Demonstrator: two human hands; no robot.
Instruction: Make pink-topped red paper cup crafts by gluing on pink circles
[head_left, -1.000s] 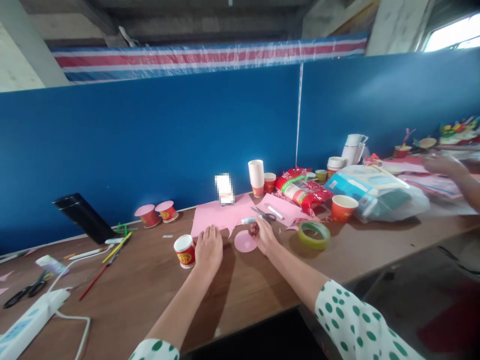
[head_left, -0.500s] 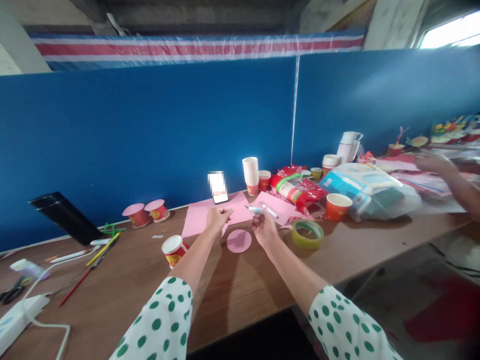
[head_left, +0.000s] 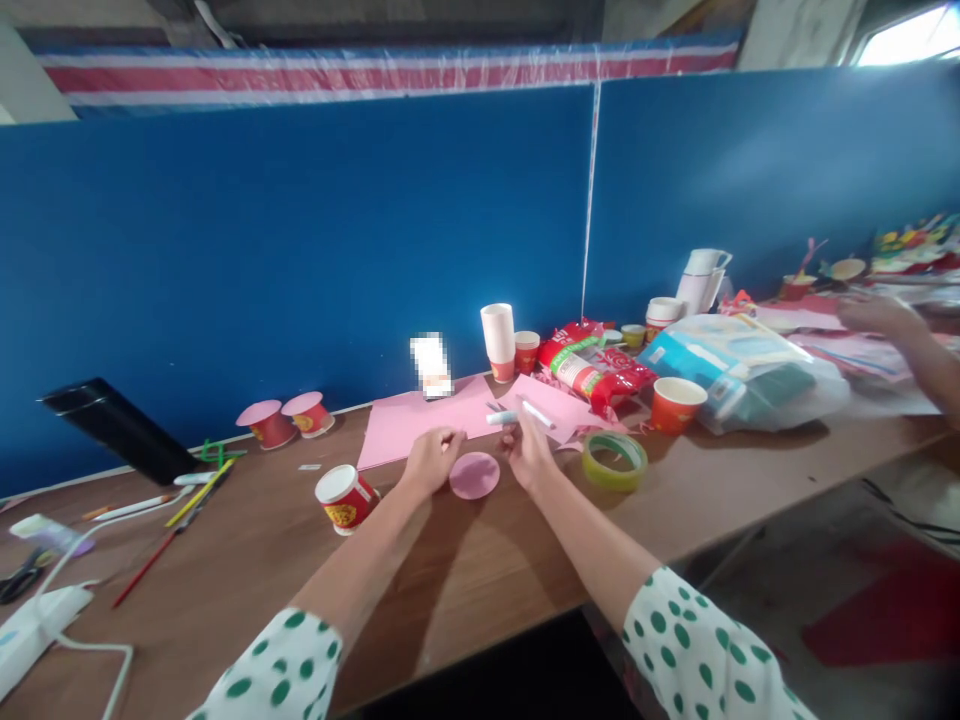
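Observation:
My right hand is closed, its fingers around a small white tube that looks like a glue tube or marker; its exact kind is unclear. Just left of that hand, a pink paper circle lies flat on the brown table. My left hand rests at the circle's left side, fingers curled together; whether anything is between them is hidden. Behind both hands are pink paper sheets, and a white pen-like stick lies beyond the right hand. A red paper cup stands left of my left forearm.
Two cups with pink tops stand at the back left. Tape roll, orange cup, red packet, stacked cups and a plastic bag are on the right. A phone leans behind. Another person's hand is far right.
My left hand has come down and closer to the pink circle's left edge. The tube in my right hand has shifted slightly left. The camera view has tilted a little.

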